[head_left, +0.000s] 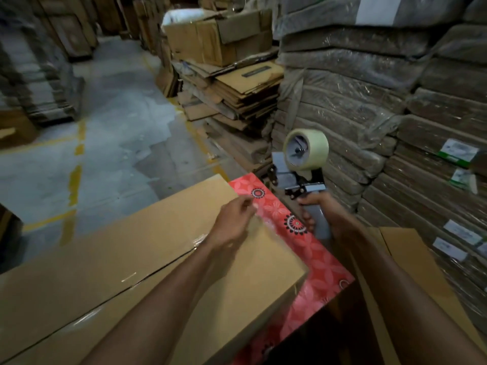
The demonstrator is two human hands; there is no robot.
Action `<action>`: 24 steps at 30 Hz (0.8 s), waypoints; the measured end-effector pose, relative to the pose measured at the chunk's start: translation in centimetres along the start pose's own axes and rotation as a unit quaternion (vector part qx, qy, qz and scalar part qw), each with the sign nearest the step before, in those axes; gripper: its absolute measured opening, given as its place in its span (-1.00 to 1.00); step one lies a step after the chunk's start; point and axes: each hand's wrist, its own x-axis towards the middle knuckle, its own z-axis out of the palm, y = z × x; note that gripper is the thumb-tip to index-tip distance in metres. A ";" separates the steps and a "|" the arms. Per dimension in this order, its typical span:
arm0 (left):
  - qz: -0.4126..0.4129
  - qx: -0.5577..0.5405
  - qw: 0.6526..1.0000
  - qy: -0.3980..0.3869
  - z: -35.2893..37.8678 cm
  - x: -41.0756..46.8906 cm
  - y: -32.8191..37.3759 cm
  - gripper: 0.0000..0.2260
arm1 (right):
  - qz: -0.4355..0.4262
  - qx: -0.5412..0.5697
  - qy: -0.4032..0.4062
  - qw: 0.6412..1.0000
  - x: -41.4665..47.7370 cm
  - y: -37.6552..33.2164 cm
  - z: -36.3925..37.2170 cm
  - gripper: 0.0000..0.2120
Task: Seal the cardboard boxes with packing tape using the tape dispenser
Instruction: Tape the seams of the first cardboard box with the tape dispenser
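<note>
The tape dispenser (303, 175) is upright, just past the right edge of the red flowery counter (324, 264). The right hand (324, 212) grips its grey handle tight. The cardboard box (131, 259) lies on the counter. The left hand (234, 222) is over the box's far right corner with its fingers bent. It is too blurry to tell if they pinch anything.
</note>
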 end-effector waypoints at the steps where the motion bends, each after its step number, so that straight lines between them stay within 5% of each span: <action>1: -0.075 -0.183 0.980 0.018 -0.8 0.9 1.0 -0.77 | -0.018 -0.009 -0.032 0.999 -1.0 -1.1 1.2 -0.77; 3: -0.212 -0.456 0.864 -0.016 -2.6 2.2 2.1 -0.65 | -0.034 -0.027 -0.081 0.996 -2.6 -2.6 3.7 -0.78; 5: -0.278 -0.581 0.760 -0.086 -4.3 2.9 1.8 -0.50 | -0.041 -0.051 -0.100 0.993 -3.8 -3.1 6.0 -0.80; 7: -0.298 -0.614 0.723 -0.112 -5.7 2.7 1.3 -0.51 | -0.051 -0.058 -0.110 0.991 -4.8 -3.1 7.9 -0.84; 10: -0.282 -0.605 0.737 -0.105 -6.6 1.2 0.8 -0.75 | -0.084 -0.065 -0.116 0.988 -5.8 -2.8 9.6 -0.84; 16: -0.291 -0.609 0.737 -0.048 -7.4 -0.1 -1.5 -0.86 | -0.105 -0.083 -0.127 0.983 -6.1 -1.5 11.2 -0.83; 24: -0.248 -0.315 0.911 -0.093 -10.4 3.0 -1.3 -0.71 | -0.132 -0.109 -0.089 0.981 -6.8 1.5 11.2 -0.78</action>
